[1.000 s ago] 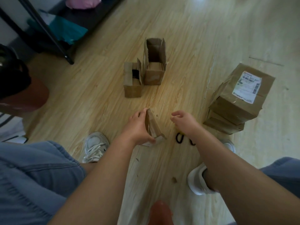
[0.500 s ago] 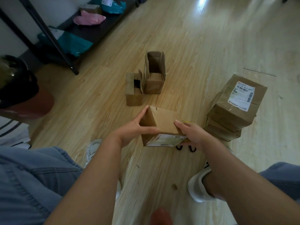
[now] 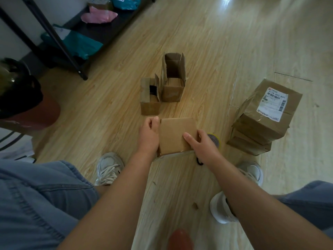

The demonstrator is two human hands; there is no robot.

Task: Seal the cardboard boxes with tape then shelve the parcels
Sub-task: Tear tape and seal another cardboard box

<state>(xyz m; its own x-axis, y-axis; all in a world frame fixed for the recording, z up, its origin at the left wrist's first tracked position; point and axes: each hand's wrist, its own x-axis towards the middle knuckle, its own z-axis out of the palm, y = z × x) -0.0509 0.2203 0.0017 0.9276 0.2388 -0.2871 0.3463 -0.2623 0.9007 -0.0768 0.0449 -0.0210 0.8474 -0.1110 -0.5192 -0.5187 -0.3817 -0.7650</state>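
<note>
A small cardboard box [image 3: 175, 135] sits low over the wooden floor between my hands, plain top face up. My left hand [image 3: 148, 135] grips its left side with curled fingers. My right hand [image 3: 201, 147] holds its right edge, thumb lying on the top face. A roll of tape [image 3: 215, 139] with a yellow rim lies on the floor just behind my right hand, mostly hidden. Two open cardboard boxes stand further ahead, a short one [image 3: 150, 98] and a tall one [image 3: 173, 82] with its flaps up.
A stack of taped parcels [image 3: 264, 120] with a white label stands at the right. A black shelf rack [image 3: 59, 42] holding teal and pink mail bags runs along the upper left. A dark round bin [image 3: 23, 98] is at left. Black scissor handles [image 3: 199, 162] peek out under my right wrist.
The box has turned from standing on edge to lying flat with its plain face up, the label side now out of sight. Both hands closed in on its sides.
</note>
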